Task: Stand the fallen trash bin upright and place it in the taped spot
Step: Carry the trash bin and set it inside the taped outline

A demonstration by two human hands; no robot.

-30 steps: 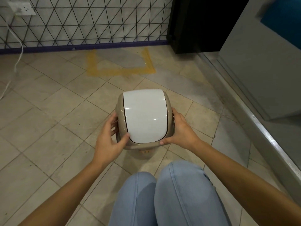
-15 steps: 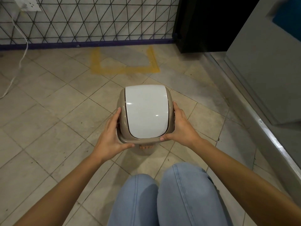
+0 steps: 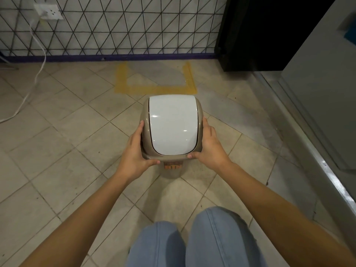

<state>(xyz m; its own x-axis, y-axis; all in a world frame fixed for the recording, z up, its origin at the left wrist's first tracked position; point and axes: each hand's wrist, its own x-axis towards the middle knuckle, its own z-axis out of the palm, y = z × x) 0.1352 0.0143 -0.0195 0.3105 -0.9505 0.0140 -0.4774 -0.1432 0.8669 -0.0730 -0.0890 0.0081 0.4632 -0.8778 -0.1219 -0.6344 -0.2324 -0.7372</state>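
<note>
A small beige trash bin [image 3: 172,125] with a white swing lid stands upright, seen from above, with an orange label at its near base. My left hand [image 3: 135,151] grips its left side and my right hand [image 3: 211,146] grips its right side, thumbs on the near rim. The taped spot [image 3: 155,89] is a yellow U-shaped outline on the floor just beyond the bin, against the wall. I cannot tell whether the bin's base touches the tiles.
A tiled wall with a purple baseboard [image 3: 115,57] lies beyond the tape. A black cabinet [image 3: 256,33] stands at the back right, a grey metal unit [image 3: 319,93] and step along the right. A white cable [image 3: 36,74] hangs from a socket at left. My knees [image 3: 192,241] are below.
Both hands have carried the bin forward, closer to the yellow tape. The grip on its sides is unchanged.
</note>
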